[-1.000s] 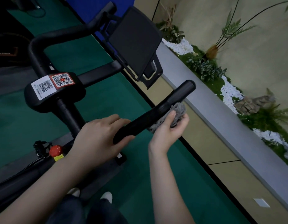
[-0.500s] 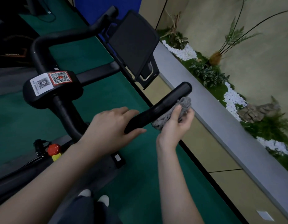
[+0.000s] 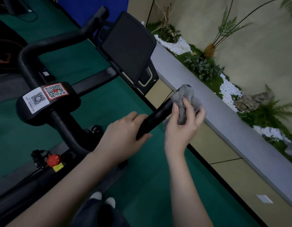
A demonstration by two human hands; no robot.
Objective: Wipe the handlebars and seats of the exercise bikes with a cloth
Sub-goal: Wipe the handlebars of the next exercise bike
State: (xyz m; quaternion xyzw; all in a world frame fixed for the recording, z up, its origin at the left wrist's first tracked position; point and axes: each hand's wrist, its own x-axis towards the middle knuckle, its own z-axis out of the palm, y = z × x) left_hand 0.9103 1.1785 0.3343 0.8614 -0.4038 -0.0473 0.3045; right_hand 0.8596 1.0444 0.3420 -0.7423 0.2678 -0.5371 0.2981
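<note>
On the black hub of the exercise bike (image 3: 48, 102) sit two stickers side by side: a white sticker (image 3: 35, 99) with a QR code and some lines of small print under it, and a red-bordered sticker (image 3: 55, 91) with a second QR code that has a small red mark in its middle. None of the print can be read from here (too fine and too dim). Lower down, a yellow tag (image 3: 57, 167) hangs just below the red knob (image 3: 54, 159); its marking cannot be read either.

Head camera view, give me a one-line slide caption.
Right hand wraps a grey cloth over the black handlebar tip while the left hand steadies it.
</note>
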